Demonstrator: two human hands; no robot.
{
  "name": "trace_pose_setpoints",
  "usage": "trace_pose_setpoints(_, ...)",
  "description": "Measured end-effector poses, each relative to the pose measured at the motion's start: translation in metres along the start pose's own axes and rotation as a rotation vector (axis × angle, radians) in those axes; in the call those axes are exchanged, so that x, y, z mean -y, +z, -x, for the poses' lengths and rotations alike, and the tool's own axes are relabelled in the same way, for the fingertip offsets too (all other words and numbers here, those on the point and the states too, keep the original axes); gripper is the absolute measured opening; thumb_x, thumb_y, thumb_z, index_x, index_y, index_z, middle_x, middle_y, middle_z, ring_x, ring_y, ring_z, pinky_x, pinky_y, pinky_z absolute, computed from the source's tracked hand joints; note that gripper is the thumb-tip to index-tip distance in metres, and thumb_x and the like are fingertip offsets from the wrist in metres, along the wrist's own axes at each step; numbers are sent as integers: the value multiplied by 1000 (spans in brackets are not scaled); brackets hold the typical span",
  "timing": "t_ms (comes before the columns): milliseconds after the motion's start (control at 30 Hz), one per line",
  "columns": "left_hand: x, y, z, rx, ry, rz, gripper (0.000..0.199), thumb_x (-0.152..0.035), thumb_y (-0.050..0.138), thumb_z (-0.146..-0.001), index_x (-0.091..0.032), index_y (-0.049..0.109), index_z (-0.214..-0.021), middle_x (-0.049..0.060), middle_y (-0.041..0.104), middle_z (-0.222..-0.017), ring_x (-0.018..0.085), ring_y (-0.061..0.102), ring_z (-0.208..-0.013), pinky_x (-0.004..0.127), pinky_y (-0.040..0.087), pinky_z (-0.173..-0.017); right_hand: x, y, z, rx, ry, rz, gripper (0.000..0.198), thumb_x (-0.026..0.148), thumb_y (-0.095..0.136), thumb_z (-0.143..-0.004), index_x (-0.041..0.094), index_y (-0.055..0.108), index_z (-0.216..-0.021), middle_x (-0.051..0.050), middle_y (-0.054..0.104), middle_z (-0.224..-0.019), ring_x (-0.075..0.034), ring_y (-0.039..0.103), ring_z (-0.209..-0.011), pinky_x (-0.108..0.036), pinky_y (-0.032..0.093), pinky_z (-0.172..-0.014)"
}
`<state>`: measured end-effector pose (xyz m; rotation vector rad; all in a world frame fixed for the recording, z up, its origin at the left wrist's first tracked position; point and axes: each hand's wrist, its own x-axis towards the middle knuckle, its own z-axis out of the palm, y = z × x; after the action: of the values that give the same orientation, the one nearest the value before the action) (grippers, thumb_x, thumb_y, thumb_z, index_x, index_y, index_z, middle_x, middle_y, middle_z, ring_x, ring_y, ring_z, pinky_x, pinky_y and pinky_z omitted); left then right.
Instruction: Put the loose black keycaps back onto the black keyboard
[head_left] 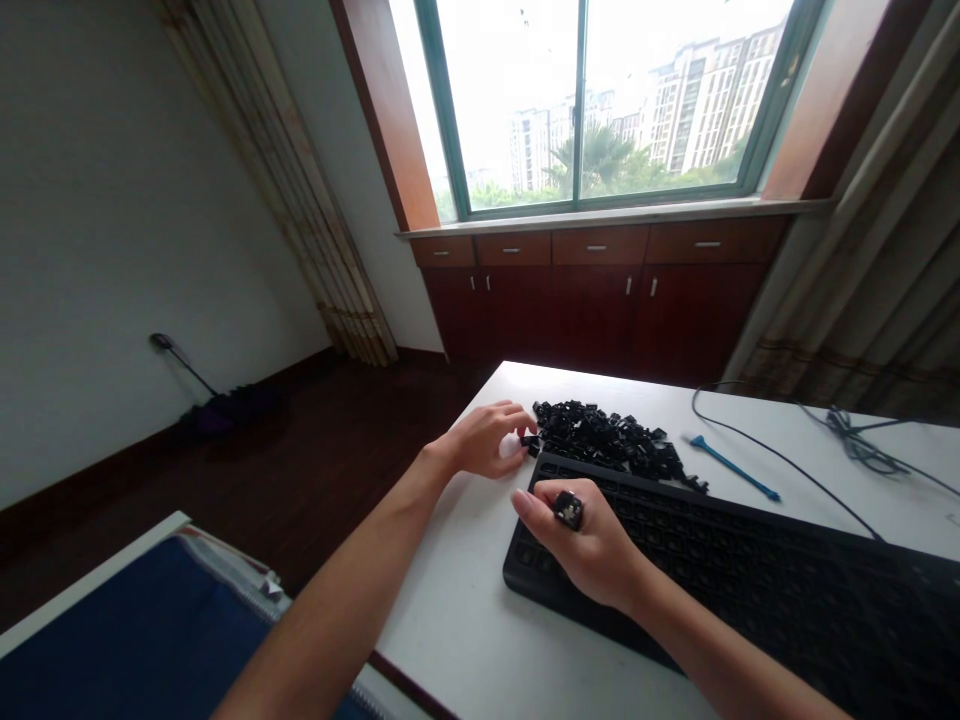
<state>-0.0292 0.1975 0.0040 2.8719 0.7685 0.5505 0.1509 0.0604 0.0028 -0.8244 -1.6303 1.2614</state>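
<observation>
On the white table, my left hand [487,440] curls its fingers and thumb around a small black keycap [529,441] at the left end of a heap of loose black keycaps [592,435]. Inside that curl shows a small white patch [511,444], too unclear to name. My right hand [596,550] is closed, thumb up, around a black piece with a square end [568,510]; the rest of it is hidden in the fist. Below this hand lies a black keyboard [750,560], its key field apparently bare of many caps.
A blue stick-like tool [735,468] lies behind the keyboard, near a black cable [780,460] and a coiled bundle [862,440]. The white table [480,620] ends at the left beside a blue panel [142,630]. Red-brown cabinets [600,305] stand under the window.
</observation>
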Motion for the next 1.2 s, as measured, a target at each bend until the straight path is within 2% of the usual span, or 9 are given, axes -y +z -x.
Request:
trace_pose_setpoints(333, 2, 4, 0, -64, 30, 33, 23, -21, 64, -76, -22, 67, -98, 4, 69, -87, 20, 63, -85, 32, 51, -79, -1, 0, 1, -8, 9, -2, 50, 47, 54, -92, 22, 27, -58, 6, 25, -55, -7, 20, -51, -28, 17, -47)
trace_pose_setpoints(600, -5, 10, -6, -297, 32, -24, 24, -25, 60, -87, -23, 67, -109, 7, 68, -99, 21, 61, -96, 38, 53, -88, 0, 0, 1, -20, 14, 22, 51, 48, 53, -92, 22, 28, -57, 6, 26, -55, -7, 21, -51, -28, 18, -47)
trace_pose_setpoints(933, -27, 20, -13, -269, 56, -20, 22, -39, 61, -91, -23, 71, -101, 7, 71, -98, 21, 62, -94, 36, 54, -84, -1, 0, 0, -32, 8, 16, 51, 50, 53, -92, 22, 27, -57, 7, 25, -53, -7, 20, -50, -28, 17, -46)
trace_pose_setpoints(1000, -30, 21, -14, -283, 46, 42, 22, -40, 63, -91, -22, 72, -99, 6, 71, -95, 21, 62, -93, 36, 53, -84, 0, 0, 0, -34, 4, 20, 51, 49, 53, -92, 22, 27, -58, 7, 25, -53, -7, 20, -50, -28, 17, -46)
trace_pose_setpoints(1067, -34, 23, -17, -336, -28, 171, 23, -41, 65, -89, -21, 72, -99, 6, 72, -94, 19, 63, -89, 34, 54, -80, 0, 0, 0, -34, -1, 25, 51, 48, 53, -92, 22, 27, -58, 7, 25, -54, -7, 20, -50, -28, 18, -46)
trace_pose_setpoints(1200, -40, 29, -25, -455, -312, 706, 35, -43, 71, -85, -19, 70, -110, 8, 73, -102, 18, 67, -87, 27, 55, -70, 2, -1, 1, -30, -5, 35, 51, 48, 53, -93, 22, 27, -58, 6, 26, -55, -7, 22, -51, -28, 19, -47)
